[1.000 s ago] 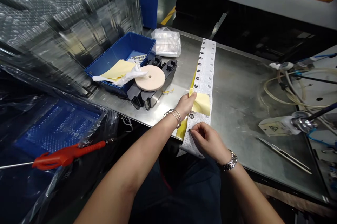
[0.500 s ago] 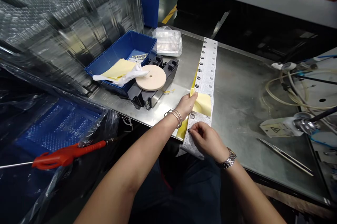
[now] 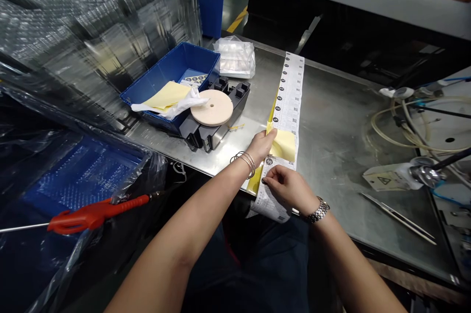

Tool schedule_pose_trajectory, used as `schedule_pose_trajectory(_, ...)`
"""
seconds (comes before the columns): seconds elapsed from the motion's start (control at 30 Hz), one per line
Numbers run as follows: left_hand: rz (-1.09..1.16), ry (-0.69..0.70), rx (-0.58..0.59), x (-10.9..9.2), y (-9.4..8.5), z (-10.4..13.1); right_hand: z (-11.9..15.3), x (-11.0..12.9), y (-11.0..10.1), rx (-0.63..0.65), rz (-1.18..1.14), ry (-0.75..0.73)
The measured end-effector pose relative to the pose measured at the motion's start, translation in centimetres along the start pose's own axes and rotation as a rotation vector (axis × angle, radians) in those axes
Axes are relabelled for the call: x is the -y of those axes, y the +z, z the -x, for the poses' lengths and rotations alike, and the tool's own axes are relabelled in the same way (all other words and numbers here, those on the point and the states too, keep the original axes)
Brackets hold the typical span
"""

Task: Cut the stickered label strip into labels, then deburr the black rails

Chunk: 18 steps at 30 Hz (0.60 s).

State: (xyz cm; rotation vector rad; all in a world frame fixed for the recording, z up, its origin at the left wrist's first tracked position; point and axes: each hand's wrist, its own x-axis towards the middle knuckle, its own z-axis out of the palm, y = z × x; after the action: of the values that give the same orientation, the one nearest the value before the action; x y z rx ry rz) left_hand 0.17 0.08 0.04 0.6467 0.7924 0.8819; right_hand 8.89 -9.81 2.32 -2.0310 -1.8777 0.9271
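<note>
A long white label strip (image 3: 289,92), printed with round black marks and small codes, runs across the metal table and hangs over its front edge. A yellow band (image 3: 254,183) shows along its left side. My left hand (image 3: 260,147) grips a yellow paper sheet (image 3: 283,145) lying across the strip, thumb on top. Below it, my right hand (image 3: 287,184) is closed in a pinch at the strip's left edge. A small dark spot shows at those fingertips; whether it is a loose sticker or a printed mark, I cannot tell.
At left, a blue bin (image 3: 147,70) holds yellow papers (image 3: 169,94) and stickers. A pale round disc (image 3: 212,108) rests on black parts (image 3: 241,97). Tweezers (image 3: 399,219) lie right, near tubing (image 3: 382,126). A red-handled tool (image 3: 84,217) sticks out at lower left.
My right hand has shifted slightly up, staying at the strip's left edge. The round mark below the yellow sheet shows more plainly. My left hand keeps its hold on the sheet.
</note>
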Motion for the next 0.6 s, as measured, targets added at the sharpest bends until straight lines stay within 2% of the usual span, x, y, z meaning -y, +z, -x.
schedule_pose_trajectory(0.23,-0.02,-0.008,-0.006,0.16,-0.14,-0.14,-0.22,-0.18,-0.41,0.001,0.024,0.026)
schedule_pose_trajectory(0.47,-0.03,-0.017,-0.005,0.49,-0.33,-0.46,-0.47,-0.72,-0.31,-0.1,0.086,0.071)
schedule_pose_trajectory(0.6,-0.021,-0.026,-0.002,0.59,-0.36,-0.57,-0.24,-0.8,-0.21,-0.083,0.093,0.057)
